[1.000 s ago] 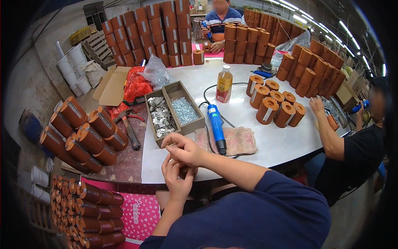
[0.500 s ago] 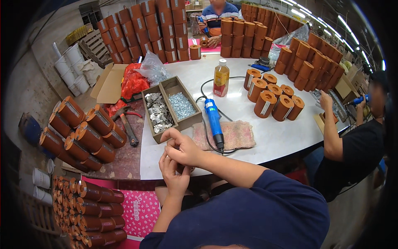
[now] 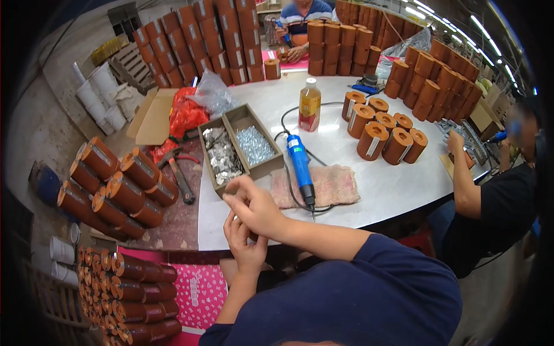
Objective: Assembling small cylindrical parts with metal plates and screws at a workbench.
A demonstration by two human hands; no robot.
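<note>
My left hand (image 3: 247, 245) is curled at the near table edge around a brown piece (image 3: 253, 236), probably one of the brown cylinders, mostly hidden by my hands. Right above it my right hand (image 3: 257, 207) bends over with curled fingers close to the left fingertips; whatever they pinch is too small to make out. Just beyond stands a two-part wooden tray (image 3: 266, 168), holding flat metal pieces (image 3: 224, 155) on one side and silvery screws (image 3: 254, 144) on the other. A blue electric screwdriver (image 3: 299, 164) lies on a pinkish cloth (image 3: 337, 185), its bit pointing toward me.
Several brown cylinders (image 3: 372, 140) stand right of a drink bottle (image 3: 310, 106); more are stacked left (image 3: 124, 190) and at the back (image 3: 216, 46). A hammer (image 3: 183, 181) lies left of the tray, near a red bag (image 3: 187, 112). Co-workers sit opposite (image 3: 306, 23) and at right (image 3: 490, 202).
The right hand's fingers have shifted slightly over the left hand. The whole view has moved a little; the tray, screwdriver and bottle keep their places on the table.
</note>
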